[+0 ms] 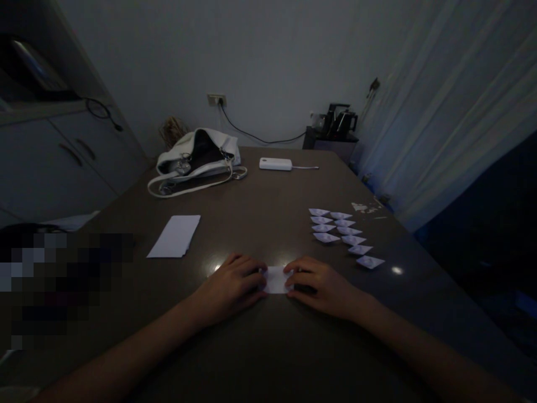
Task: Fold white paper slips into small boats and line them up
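Note:
A small white sheet of paper (276, 280) lies on the dark table in front of me, between my hands. My left hand (240, 282) grips its left edge with curled fingers. At the right edge, the fingertips of my right hand (316, 285) are closed on the same paper. Both ends of the sheet are hidden under the fingers. Beyond my right hand stand two rows of several folded paper boats (353, 240). To the far left of my left hand is a stack of white paper (175, 236).
A white handbag (201, 159) sits open at the back left of the table (277, 207). Behind the middle lies a white power bank (275, 164) with a short cable. Paper scraps (366, 207) are near the right edge. A kettle (344, 122) stands beyond the table.

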A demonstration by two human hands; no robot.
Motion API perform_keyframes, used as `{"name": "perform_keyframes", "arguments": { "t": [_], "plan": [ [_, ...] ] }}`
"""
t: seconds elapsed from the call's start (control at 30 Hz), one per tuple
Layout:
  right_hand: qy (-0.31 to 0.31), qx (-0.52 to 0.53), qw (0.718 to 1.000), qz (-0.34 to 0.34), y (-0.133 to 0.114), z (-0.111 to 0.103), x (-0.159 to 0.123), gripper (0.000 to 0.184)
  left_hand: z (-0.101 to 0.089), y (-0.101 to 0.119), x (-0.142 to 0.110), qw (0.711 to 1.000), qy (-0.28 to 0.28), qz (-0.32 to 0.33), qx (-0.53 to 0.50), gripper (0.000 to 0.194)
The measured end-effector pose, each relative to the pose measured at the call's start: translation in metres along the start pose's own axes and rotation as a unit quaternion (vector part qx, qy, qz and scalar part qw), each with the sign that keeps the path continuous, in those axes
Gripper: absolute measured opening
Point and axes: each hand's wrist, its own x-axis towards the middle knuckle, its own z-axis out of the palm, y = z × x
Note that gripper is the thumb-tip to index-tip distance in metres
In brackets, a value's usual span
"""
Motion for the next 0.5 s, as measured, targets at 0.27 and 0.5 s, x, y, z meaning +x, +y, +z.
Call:
{"name": "perform_keyframes", "arguments": {
  "t": [0.27, 0.5],
  "plan": [
    [-0.012, -0.006, 1.0, 0.007, -0.0028, -0.0028, 0.0017, 0.01, -0.0018, 0.0018, 0.0009, 1.0, -0.002, 0.0, 0.004, 0.01],
    [-0.012, -0.005, 1.0, 0.005, -0.004, -0.0029, 0.0032, 0.012, -0.0045, 0.0037, 0.0022, 1.0, -0.018, -0.012, 0.005, 0.01]
  ]
}}
